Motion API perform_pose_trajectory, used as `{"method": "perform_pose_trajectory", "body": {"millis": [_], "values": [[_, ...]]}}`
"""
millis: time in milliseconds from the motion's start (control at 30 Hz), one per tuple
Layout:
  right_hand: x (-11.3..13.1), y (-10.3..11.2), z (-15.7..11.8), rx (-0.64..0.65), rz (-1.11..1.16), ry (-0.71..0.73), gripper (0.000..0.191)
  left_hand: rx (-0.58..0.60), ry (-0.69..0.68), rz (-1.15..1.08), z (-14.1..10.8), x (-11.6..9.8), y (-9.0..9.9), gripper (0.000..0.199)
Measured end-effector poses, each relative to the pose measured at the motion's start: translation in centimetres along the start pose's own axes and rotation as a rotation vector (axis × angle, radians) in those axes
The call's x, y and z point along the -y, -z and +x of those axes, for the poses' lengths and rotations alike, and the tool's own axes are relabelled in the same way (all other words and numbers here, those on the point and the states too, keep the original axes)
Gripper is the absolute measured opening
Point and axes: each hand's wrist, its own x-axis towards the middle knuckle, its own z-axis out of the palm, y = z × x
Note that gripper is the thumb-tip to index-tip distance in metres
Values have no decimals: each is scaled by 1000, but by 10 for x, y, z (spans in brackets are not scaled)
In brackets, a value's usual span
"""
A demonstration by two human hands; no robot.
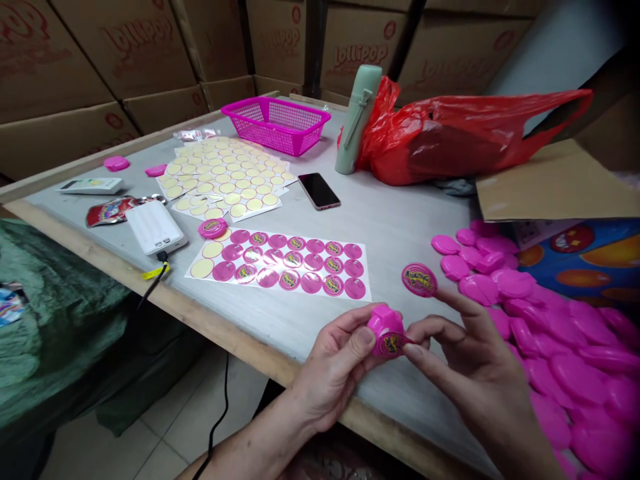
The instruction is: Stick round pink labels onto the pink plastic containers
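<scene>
My left hand (340, 360) grips a small pink plastic case (384, 321) just over the table's front edge. Against the case's face lies a round pink sticker (391, 344) with yellow lettering. Its right edge is pinched between the thumb and a finger of my right hand (465, 360). A second round sticker (419, 279) clings to the tip of another, raised finger of that hand. Left of my hands is a sticker sheet (280, 263), two of its spots bare yellow backing. One pink case with a sticker (213, 229) sits at the sheet's far left corner.
Many plain pink cases (565, 347) are heaped on the right, near a cardboard flap (555, 183). Used backing sheets (230, 175), a phone (319, 191), a power bank (156, 228) with a cable, a pink basket (277, 123), a green flask (358, 120) and a red bag (430, 140) occupy the table.
</scene>
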Motion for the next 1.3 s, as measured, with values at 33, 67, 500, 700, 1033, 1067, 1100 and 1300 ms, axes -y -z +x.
{"method": "perform_pose_trajectory", "body": {"millis": [33, 67, 500, 700, 1033, 1067, 1100, 1300], "values": [[0, 0, 1, 8, 11, -35, 58, 1, 4, -6, 0, 0, 0, 30], [0, -1, 2, 10, 24, -66, 58, 2, 9, -9, -1, 0, 0, 29], [2, -10, 3, -65, 8, -163, 60, -18, 39, 28, -1, -2, -1, 30], [2, -10, 4, -28, -18, -143, 59, -6, 62, 45, 1, -4, -1, 32], [-3, -14, 2, -79, -149, 65, 57, -18, 34, 50, 1, -2, -2, 32], [-4, -13, 0, -94, -179, 111, 59, -25, 18, 53, 1, -2, -2, 30], [-5, -13, -1, -106, -206, 153, 60, -32, 2, 53, 0, -2, -2, 29], [-9, -9, -2, -80, -298, 189, 78, -29, -29, 35, 0, -1, 0, 32]]}}
